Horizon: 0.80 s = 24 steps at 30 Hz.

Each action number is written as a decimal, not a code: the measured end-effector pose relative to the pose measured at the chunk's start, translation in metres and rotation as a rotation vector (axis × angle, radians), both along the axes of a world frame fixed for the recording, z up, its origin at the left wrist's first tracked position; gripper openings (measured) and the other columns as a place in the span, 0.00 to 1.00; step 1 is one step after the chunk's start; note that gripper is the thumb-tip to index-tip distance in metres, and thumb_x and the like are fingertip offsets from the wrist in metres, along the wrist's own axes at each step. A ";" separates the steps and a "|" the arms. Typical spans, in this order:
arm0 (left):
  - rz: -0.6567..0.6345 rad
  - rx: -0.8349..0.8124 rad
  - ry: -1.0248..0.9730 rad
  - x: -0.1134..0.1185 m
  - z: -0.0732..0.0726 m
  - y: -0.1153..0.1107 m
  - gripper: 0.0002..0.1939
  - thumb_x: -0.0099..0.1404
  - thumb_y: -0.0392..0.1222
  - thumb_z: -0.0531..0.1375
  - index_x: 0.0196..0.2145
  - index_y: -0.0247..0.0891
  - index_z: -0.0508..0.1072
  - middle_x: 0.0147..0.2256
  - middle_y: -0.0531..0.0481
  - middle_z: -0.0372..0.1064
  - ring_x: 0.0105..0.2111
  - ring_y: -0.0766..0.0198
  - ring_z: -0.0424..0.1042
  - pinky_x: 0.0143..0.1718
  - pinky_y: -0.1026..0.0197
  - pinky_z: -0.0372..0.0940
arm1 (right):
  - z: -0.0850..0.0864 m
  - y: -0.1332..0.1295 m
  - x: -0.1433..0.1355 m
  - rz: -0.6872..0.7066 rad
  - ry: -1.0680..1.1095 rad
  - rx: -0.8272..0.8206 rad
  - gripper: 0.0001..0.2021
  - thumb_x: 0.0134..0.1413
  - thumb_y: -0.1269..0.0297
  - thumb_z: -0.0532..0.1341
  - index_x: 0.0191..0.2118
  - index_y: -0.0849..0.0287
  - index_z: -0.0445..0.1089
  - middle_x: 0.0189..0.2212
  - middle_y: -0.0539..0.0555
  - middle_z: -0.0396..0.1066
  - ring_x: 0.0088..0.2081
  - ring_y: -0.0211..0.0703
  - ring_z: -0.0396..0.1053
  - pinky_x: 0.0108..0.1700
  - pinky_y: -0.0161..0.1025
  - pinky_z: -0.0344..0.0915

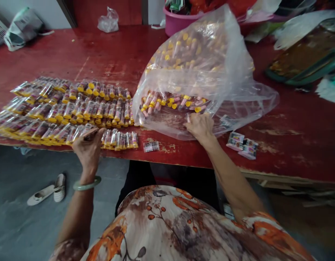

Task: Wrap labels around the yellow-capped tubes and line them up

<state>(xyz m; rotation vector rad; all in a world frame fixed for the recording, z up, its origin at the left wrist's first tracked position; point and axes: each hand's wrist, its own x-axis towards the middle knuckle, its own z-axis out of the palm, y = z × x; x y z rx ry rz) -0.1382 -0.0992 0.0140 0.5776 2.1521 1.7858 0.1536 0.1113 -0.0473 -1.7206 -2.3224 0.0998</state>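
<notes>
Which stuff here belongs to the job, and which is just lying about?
Likely job: left hand, right hand, clear bag, loose tubes, tube rows, printed slips.
Likely lying about: pink tub, crumpled plastic, shoes.

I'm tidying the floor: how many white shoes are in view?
2: a white shoe on the floor at lower left, another shoe just right of it. The table may hide more.

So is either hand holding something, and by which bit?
Can't tell: the right hand is at the clear bag, the left hand by the yellow-capped tubes, but any hold is unclear.
</notes>
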 end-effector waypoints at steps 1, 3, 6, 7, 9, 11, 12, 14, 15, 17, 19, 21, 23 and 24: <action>0.031 0.086 -0.077 0.008 0.001 -0.003 0.13 0.52 0.46 0.70 0.26 0.34 0.74 0.21 0.57 0.63 0.23 0.72 0.61 0.22 0.70 0.58 | -0.003 -0.001 -0.002 -0.009 0.042 0.002 0.12 0.46 0.67 0.60 0.37 0.65 0.74 0.34 0.65 0.73 0.39 0.57 0.69 0.37 0.45 0.62; 0.007 0.238 -0.383 0.027 0.002 -0.011 0.13 0.54 0.47 0.68 0.28 0.34 0.74 0.24 0.54 0.67 0.23 0.72 0.64 0.23 0.70 0.62 | -0.007 -0.004 0.000 -0.050 0.280 0.003 0.12 0.42 0.67 0.61 0.36 0.64 0.73 0.32 0.63 0.72 0.37 0.54 0.68 0.38 0.45 0.62; -0.193 0.240 -0.871 0.060 -0.001 -0.021 0.10 0.52 0.39 0.68 0.32 0.32 0.75 0.29 0.49 0.72 0.28 0.67 0.72 0.31 0.66 0.70 | -0.004 -0.018 0.011 -0.095 0.701 -0.015 0.16 0.45 0.58 0.61 0.41 0.60 0.72 0.29 0.55 0.69 0.29 0.45 0.65 0.33 0.42 0.62; -0.260 0.208 -0.953 0.071 -0.004 -0.023 0.11 0.52 0.36 0.68 0.34 0.31 0.76 0.30 0.47 0.74 0.30 0.65 0.74 0.34 0.63 0.72 | -0.001 -0.026 0.015 -0.071 0.829 -0.058 0.18 0.48 0.55 0.59 0.42 0.59 0.70 0.29 0.54 0.68 0.27 0.42 0.63 0.30 0.41 0.61; -0.381 0.150 -1.020 0.092 -0.011 -0.024 0.13 0.53 0.35 0.69 0.37 0.30 0.76 0.31 0.44 0.75 0.31 0.61 0.76 0.37 0.59 0.73 | 0.008 -0.048 0.022 0.055 1.090 -0.271 0.18 0.54 0.51 0.52 0.42 0.57 0.69 0.27 0.52 0.65 0.22 0.39 0.57 0.24 0.39 0.58; -0.461 0.129 -1.020 0.108 -0.018 -0.024 0.14 0.54 0.38 0.70 0.38 0.31 0.77 0.32 0.43 0.76 0.31 0.60 0.77 0.38 0.58 0.73 | 0.015 -0.074 0.024 0.207 1.389 -0.602 0.17 0.56 0.53 0.49 0.38 0.56 0.69 0.25 0.51 0.61 0.19 0.37 0.51 0.19 0.37 0.53; -0.480 0.127 -1.015 0.113 -0.021 -0.023 0.14 0.54 0.39 0.70 0.37 0.31 0.77 0.32 0.44 0.76 0.31 0.60 0.77 0.37 0.58 0.73 | 0.018 -0.088 0.022 0.254 1.492 -0.755 0.15 0.56 0.54 0.49 0.35 0.56 0.69 0.24 0.51 0.60 0.19 0.36 0.48 0.17 0.35 0.49; -0.492 0.118 -1.003 0.122 -0.025 -0.020 0.14 0.51 0.41 0.72 0.33 0.32 0.76 0.30 0.46 0.76 0.30 0.60 0.76 0.35 0.58 0.73 | 0.022 -0.113 0.016 0.270 1.558 -0.960 0.14 0.56 0.55 0.51 0.30 0.57 0.68 0.21 0.49 0.56 0.17 0.34 0.45 0.13 0.33 0.41; -0.492 0.112 -0.997 0.125 -0.026 -0.018 0.14 0.49 0.40 0.73 0.32 0.33 0.76 0.28 0.48 0.75 0.28 0.61 0.76 0.34 0.59 0.73 | 0.023 -0.124 0.012 0.250 1.543 -1.011 0.14 0.56 0.55 0.53 0.28 0.58 0.68 0.20 0.48 0.55 0.17 0.33 0.44 0.13 0.32 0.39; -0.480 0.114 -0.979 0.129 -0.026 -0.015 0.16 0.46 0.39 0.74 0.32 0.33 0.76 0.26 0.51 0.73 0.25 0.65 0.73 0.31 0.61 0.71 | 0.024 -0.142 0.004 0.192 1.439 -1.035 0.13 0.52 0.54 0.60 0.27 0.60 0.69 0.16 0.45 0.55 0.15 0.30 0.45 0.13 0.31 0.40; -0.455 0.115 -0.966 0.133 -0.026 -0.013 0.17 0.43 0.37 0.75 0.32 0.34 0.77 0.25 0.53 0.73 0.24 0.67 0.71 0.30 0.63 0.70 | 0.026 -0.154 -0.002 0.154 1.294 -0.979 0.12 0.46 0.55 0.67 0.29 0.61 0.72 0.16 0.45 0.60 0.15 0.30 0.52 0.15 0.30 0.49; -0.440 0.113 -0.960 0.137 -0.027 -0.013 0.17 0.42 0.36 0.75 0.31 0.33 0.76 0.25 0.52 0.73 0.24 0.68 0.70 0.30 0.65 0.68 | 0.030 -0.161 -0.006 0.189 1.180 -0.857 0.12 0.43 0.58 0.70 0.30 0.60 0.74 0.18 0.46 0.65 0.18 0.32 0.60 0.19 0.30 0.57; -0.459 0.111 -0.952 0.139 -0.029 -0.013 0.17 0.42 0.35 0.75 0.31 0.32 0.76 0.26 0.52 0.73 0.25 0.68 0.70 0.31 0.65 0.68 | 0.033 -0.163 -0.009 0.269 1.107 -0.702 0.08 0.44 0.62 0.69 0.26 0.60 0.73 0.20 0.47 0.67 0.21 0.33 0.63 0.23 0.31 0.59; -0.479 0.113 -0.950 0.140 -0.030 -0.013 0.17 0.42 0.35 0.75 0.31 0.32 0.77 0.27 0.51 0.74 0.26 0.68 0.71 0.32 0.65 0.68 | 0.034 -0.162 -0.009 0.304 1.082 -0.641 0.07 0.46 0.64 0.67 0.23 0.60 0.72 0.20 0.47 0.66 0.22 0.33 0.63 0.24 0.31 0.59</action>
